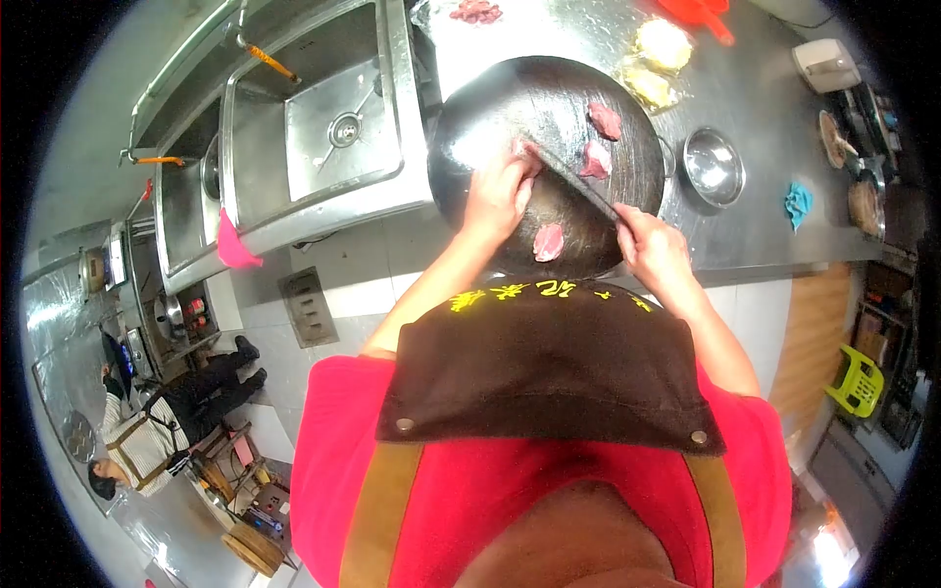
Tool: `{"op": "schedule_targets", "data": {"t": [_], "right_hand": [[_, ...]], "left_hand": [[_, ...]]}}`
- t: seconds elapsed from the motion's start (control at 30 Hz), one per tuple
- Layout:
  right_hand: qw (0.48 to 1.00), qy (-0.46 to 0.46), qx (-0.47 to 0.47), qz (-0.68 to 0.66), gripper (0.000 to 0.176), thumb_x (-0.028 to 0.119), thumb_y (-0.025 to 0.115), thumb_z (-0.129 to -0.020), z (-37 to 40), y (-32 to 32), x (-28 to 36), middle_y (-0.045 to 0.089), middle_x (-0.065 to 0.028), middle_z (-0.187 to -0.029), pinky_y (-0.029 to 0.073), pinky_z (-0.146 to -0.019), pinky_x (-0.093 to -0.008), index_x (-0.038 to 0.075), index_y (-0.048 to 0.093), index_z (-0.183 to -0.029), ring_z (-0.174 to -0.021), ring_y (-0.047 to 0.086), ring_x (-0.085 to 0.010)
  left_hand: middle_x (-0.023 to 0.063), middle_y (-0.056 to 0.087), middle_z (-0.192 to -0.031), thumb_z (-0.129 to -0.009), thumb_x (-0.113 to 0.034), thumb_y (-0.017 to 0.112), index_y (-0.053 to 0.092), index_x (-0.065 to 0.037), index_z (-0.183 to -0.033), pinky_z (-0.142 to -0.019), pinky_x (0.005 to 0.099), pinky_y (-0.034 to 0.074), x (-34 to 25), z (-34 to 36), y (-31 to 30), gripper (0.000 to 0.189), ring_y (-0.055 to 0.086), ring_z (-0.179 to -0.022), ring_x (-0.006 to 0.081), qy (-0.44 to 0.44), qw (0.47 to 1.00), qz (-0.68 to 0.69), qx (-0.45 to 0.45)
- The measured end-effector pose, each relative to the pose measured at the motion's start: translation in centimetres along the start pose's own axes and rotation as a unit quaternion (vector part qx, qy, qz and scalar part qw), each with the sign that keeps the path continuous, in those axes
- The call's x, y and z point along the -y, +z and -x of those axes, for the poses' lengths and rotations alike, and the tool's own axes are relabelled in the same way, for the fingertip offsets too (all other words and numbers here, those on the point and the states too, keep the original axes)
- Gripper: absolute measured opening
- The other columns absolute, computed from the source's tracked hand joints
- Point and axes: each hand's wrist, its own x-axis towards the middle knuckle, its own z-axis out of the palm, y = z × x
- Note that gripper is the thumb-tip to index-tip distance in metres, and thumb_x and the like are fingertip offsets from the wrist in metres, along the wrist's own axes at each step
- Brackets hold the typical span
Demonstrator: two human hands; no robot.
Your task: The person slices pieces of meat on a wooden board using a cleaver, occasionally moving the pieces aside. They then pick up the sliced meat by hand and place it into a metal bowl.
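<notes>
Pink slab of meat [522, 150] lies on the round dark chopping board [490, 108], left of the board's middle. The left hand [500, 191] is curled down over the slab, fingers bent and narrow, pinning it from the near side. The right hand [657, 250] sits at the board's near right rim, closed tight around the handle of a cleaver [578, 184]. The blade slants from that rim up to the slab, its tip just beside the left fingertips, so it lies between the two hands.

Three loose cuts share the board. One [549, 241] is at the near edge between the two wrists, and two more [595, 159] [605, 120] are on the far right part, beyond the blade.

Right of the board, close to its rim, a steel bowl [714, 165] stands on the steel worktop [765, 118]. Beyond the bowl lies a blue cloth [799, 203]. Behind the board's far right rim are pale yellow lumps of food [664, 44].

Left of the board a steel sink [323, 127] is set into the bench, with a pink cloth [235, 245] draped over its near corner. Well apart from the board, low on the left, another person [147, 431] is on the floor. A green stool [855, 380] is low on the right.
</notes>
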Motion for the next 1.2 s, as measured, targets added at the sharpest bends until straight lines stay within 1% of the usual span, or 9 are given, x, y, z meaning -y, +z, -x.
{"op": "schedule_targets", "data": {"t": [0.1,0.43,0.53,0.63,0.83,0.93,1.03,1.13,1.2], "right_hand": [[0.994,-0.06,0.058,0.066,0.031,0.01,0.063,-0.086,-0.2,-0.4,0.0,0.064,-0.0152,-0.081,0.053,-0.065,-0.0458,0.01,0.064,-0.117,-0.073,0.065,-0.037],[0.983,-0.072,0.094,0.139,0.04,0.013,0.064,-0.085,-1.0,-0.3,-1.0,0.059,-0.0134,-0.079,0.054,-0.063,-0.0442,0.013,0.06,-0.125,-0.069,0.065,-0.0337],[0.982,-0.044,0.1,0.156,0.042,0.011,0.063,-0.086,-1.8,0.7,-0.7,0.058,-0.0139,-0.08,0.054,-0.063,-0.0449,0.013,0.058,-0.127,-0.069,0.065,-0.0345],[0.982,-0.045,0.102,0.155,0.041,0.01,0.059,-0.086,-3.1,2.2,-0.5,0.06,-0.0162,-0.082,0.055,-0.063,-0.0448,0.011,0.057,-0.127,-0.071,0.066,-0.0346],[0.985,-0.038,0.079,0.149,0.032,0.012,0.054,-0.09,-8.7,6.7,1.7,0.065,-0.0197,-0.086,0.055,-0.068,-0.0481,0.009,0.06,-0.122,-0.076,0.067,-0.038],[0.991,-0.038,0.043,0.12,0.028,0.013,0.053,-0.091,-11.5,8.1,1.2,0.067,-0.0199,-0.087,0.055,-0.07,-0.0488,0.009,0.061,-0.117,-0.079,0.068,-0.0385],[0.992,0.016,0.085,0.096,0.027,0.014,0.056,-0.091,-12.0,5.3,1.5,0.068,-0.0199,-0.092,0.054,-0.07,-0.0487,0.011,0.062,-0.116,-0.081,0.067,-0.0384],[0.994,-0.079,0.047,0.052,0.025,0.012,0.055,-0.089,-7.6,2.3,0.5,0.066,-0.022,-0.09,0.055,-0.068,-0.0498,0.009,0.06,-0.114,-0.075,0.068,-0.0391],[0.984,-0.043,0.137,0.102,0.031,0.011,0.057,-0.088,-4.4,0.2,-0.1,0.064,-0.0207,-0.089,0.055,-0.065,-0.0489,0.01,0.059,-0.119,-0.073,0.067,-0.0396]], "left_hand": [[0.0171,0.06,-0.107,-0.067,-0.001,0.07,0.064,-0.005,-0.106,-0.092,0.0471,0.045,0.9,0.1,0.5,0.04,0.056,-0.103,0.0388,-0.007,0.994,-0.061,0.087],[0.0177,0.06,-0.12,-0.065,-0.002,0.07,0.066,-0.004,-0.108,-0.096,0.0471,0.043,0.8,0.0,0.2,0.043,0.055,-0.113,0.0372,-0.008,0.998,0.002,0.063],[0.0152,0.063,-0.118,-0.069,-0.001,0.067,0.064,-0.005,-0.119,-0.096,0.0421,0.046,0.3,-0.1,0.4,0.05,0.06,-0.109,0.0346,-0.002,1.0,-0.027,0.002],[0.0166,0.063,-0.122,-0.07,-0.002,0.068,0.062,-0.005,-0.123,-0.098,0.0425,0.045,1.5,0.7,1.1,0.054,0.058,-0.113,0.0356,-0.01,0.998,-0.039,0.047],[0.0135,0.065,-0.11,-0.069,0.0,0.067,0.066,-0.006,-0.104,-0.095,0.0421,0.047,1.1,0.8,0.8,0.035,0.06,-0.106,0.0318,-0.061,0.994,-0.042,0.083],[0.0106,0.065,-0.105,-0.069,0.002,0.065,0.066,-0.008,-0.096,-0.094,0.0415,0.048,0.8,0.6,0.4,0.029,0.061,-0.102,0.03,0.016,1.0,0.003,0.014],[0.0108,0.063,-0.105,-0.07,0.0,0.065,0.065,-0.008,-0.099,-0.093,0.0431,0.047,0.9,0.8,0.5,0.029,0.059,-0.102,0.0307,0.027,1.0,-0.003,-0.003],[0.0133,0.061,-0.109,-0.071,-0.003,0.067,0.064,-0.006,-0.102,-0.095,0.0449,0.045,1.0,1.0,0.9,0.031,0.056,-0.106,0.0328,0.001,1.0,0.003,0.021],[0.0142,0.061,-0.112,-0.071,-0.004,0.068,0.064,-0.006,-0.103,-0.097,0.0452,0.045,1.4,1.7,1.5,0.033,0.055,-0.109,0.0341,-0.039,0.998,-0.004,0.044]]}}
